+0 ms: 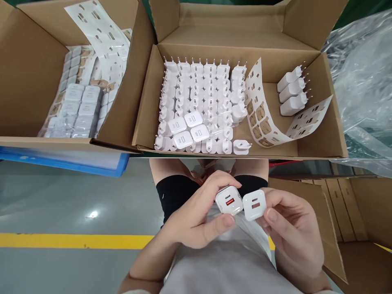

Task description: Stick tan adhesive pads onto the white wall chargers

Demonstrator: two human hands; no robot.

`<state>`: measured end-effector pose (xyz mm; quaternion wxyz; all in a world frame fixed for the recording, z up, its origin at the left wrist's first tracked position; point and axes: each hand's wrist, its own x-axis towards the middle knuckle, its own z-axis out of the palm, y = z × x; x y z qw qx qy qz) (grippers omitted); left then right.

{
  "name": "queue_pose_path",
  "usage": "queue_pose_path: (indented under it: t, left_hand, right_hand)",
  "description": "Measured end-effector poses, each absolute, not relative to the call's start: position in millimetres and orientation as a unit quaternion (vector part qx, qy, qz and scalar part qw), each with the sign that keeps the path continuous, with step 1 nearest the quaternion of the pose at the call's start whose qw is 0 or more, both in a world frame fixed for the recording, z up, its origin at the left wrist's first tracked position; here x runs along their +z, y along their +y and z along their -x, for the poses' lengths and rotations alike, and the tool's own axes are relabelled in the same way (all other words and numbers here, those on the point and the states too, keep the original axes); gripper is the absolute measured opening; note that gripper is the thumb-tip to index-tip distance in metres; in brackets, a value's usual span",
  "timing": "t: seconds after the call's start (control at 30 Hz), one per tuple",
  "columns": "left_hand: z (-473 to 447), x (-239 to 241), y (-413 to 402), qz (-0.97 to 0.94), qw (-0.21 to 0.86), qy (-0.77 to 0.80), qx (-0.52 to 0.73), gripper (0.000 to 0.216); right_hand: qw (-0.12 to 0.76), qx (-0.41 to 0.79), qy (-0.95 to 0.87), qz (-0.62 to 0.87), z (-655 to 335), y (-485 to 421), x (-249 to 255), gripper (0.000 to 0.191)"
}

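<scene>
My left hand [203, 216] is closed around a white USB charger [228, 200], whose port end faces up with an orange port and a smaller one. Between thumb and fingers my right hand [292, 224] pinches a thin white faceplate [255, 205] with two slots. The faceplate is right beside the charger's port end; whether they touch I cannot tell. Ahead, an open cardboard box [239, 47] holds rows of white plug chargers [197, 87], pins up. Several white port-end pieces [183, 139] with slots rest on top of those rows.
A second cardboard box [33, 61] at left holds white charger parts [87, 98] and a punched white sheet [96, 26]. Another punched sheet [260, 122] curls beside three plugs [292, 92]. Clear plastic [364, 77] lies at right, above an open carton [358, 212]. A blue-edged tray [121, 165] is below left.
</scene>
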<state>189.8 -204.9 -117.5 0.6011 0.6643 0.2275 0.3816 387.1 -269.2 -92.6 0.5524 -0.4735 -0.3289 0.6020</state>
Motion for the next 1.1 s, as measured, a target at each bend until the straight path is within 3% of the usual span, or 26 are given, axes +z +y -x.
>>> queue_pose_path:
  t: [0.17,0.53,0.83,1.1]
  left_hand:
    - [-198.9,-116.3,-203.8,-0.607,0.643,0.235,0.403,0.055]
    - [-206.0,-115.7,-204.5,-0.584,0.655,0.263,0.4,0.061]
    - [-207.2,-115.2,-206.0,-0.577,0.651,0.282,0.404,0.063]
    - [-206.2,-113.7,-206.0,-0.574,0.648,0.294,0.405,0.063]
  right_hand:
    - [0.534,0.599,-0.352,0.482,-383.6,-275.1,-93.3,0.021]
    - [0.504,0.565,-0.4,0.517,-377.4,-278.8,-90.5,0.019]
    - [0.458,0.567,-0.271,0.629,-367.3,-277.0,-70.3,0.036]
    - [0.432,0.568,-0.264,0.649,-367.1,-275.1,-68.2,0.038]
